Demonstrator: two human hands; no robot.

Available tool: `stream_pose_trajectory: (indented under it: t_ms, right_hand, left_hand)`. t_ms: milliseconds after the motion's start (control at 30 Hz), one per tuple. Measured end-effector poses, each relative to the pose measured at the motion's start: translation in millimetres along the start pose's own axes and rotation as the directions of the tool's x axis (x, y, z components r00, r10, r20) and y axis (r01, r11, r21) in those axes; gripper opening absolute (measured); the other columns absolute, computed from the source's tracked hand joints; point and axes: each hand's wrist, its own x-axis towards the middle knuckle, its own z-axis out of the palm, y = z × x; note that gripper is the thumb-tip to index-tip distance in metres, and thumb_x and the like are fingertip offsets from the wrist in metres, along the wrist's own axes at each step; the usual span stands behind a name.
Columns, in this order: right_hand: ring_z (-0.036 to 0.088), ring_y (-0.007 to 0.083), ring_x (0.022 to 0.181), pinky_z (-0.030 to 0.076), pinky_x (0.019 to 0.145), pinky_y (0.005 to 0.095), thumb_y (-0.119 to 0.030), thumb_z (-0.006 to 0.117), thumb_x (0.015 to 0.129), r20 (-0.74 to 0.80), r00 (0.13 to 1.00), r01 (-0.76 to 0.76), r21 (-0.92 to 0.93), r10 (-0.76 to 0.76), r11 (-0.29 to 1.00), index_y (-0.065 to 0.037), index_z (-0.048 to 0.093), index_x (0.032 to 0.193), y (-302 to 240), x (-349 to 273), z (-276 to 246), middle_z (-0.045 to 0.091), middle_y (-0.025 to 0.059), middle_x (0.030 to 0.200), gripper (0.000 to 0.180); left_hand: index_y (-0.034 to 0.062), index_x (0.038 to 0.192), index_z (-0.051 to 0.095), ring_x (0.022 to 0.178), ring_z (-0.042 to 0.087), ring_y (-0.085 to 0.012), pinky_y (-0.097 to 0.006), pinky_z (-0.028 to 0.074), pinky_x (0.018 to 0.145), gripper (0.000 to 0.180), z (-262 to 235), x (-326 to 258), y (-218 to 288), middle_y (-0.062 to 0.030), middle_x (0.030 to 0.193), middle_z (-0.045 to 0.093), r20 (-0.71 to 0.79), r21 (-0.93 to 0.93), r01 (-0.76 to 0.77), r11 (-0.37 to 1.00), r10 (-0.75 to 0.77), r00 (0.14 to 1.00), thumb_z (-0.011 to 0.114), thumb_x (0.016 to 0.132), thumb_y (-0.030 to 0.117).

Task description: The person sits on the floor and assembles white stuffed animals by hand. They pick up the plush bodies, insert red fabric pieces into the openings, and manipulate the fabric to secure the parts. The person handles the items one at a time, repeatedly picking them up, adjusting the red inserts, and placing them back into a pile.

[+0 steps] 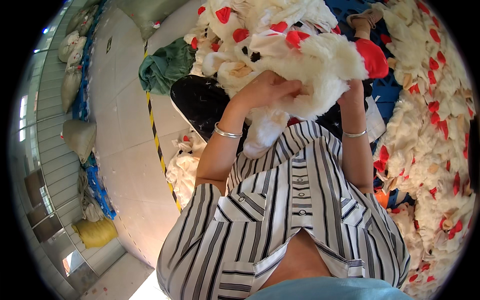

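Note:
A white, limp plush toy skin point(320, 65) with red parts and dark eye spots lies across my lap, its furry end hanging against my striped shirt. My left hand point(270, 90) is closed on its fur from the left side, with the fingertips partly sunk in the pile. On the right, my right hand point(352, 92) grips the edge of the plush just below a red piece point(372, 57); its fingers are mostly hidden. Just beyond my hands, a heap of similar white plush skins point(270, 17) with red bits is piled up.
More plush skins point(420, 135) cover the right side. A green cloth bundle point(167, 65) lies left of my knee, by yellow-black floor tape point(154, 125). Sacks point(79, 137) line the far left wall; a shoe point(365, 19) shows at the upper right beside blue pallets point(345, 7).

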Motion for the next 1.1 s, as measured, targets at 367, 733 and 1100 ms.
stream_pose_trajectory:
  t_ms: [367, 733, 1100]
  right_hand:
    - [0.062, 0.0248, 0.106, 0.048, 0.093, 0.0358, -0.034, 0.053, 0.095, 0.412, 0.780, -0.299, -0.416, 0.471, 0.859, 0.008, 0.059, 0.107, -25, -1, 17, 0.064, 0.0172, 0.113, 0.045]
    - [0.054, 0.0180, 0.115, 0.042, 0.101, 0.0341, -0.022, 0.068, 0.085, 0.363, 0.902, -0.106, -0.336, 0.232, 0.936, -0.001, 0.048, 0.133, -6, 19, 18, 0.056, 0.0082, 0.128, 0.056]
    - [0.057, 0.0147, 0.081, 0.048, 0.077, 0.0307, -0.023, 0.046, 0.102, 0.046, 0.939, 0.338, -0.300, -0.340, 0.892, -0.004, 0.058, 0.095, -111, 45, 73, 0.056, 0.0034, 0.085, 0.023]
  left_hand:
    - [0.0030, 0.132, 0.051, 0.110, 0.060, -0.0189, -0.031, 0.050, 0.093, 0.050, 1, 8, -5, -0.0074, 0.121, 0.062, -0.284, -0.857, -0.334, 0.392, 0.181, 0.942, 0.052, 0.096, 0.038]
    - [0.0030, 0.119, 0.062, 0.098, 0.059, -0.0074, -0.024, 0.048, 0.087, 0.033, -2, -1, 15, -0.0005, 0.107, 0.066, -0.344, -0.218, -0.616, 0.757, 0.531, 0.774, 0.064, 0.087, 0.008]
    - [0.0007, 0.102, 0.057, 0.093, 0.060, -0.0218, -0.037, 0.049, 0.086, 0.040, -69, -43, 53, -0.0106, 0.096, 0.062, -0.850, -0.258, -0.877, 0.405, 0.338, 0.405, 0.043, 0.100, 0.038]
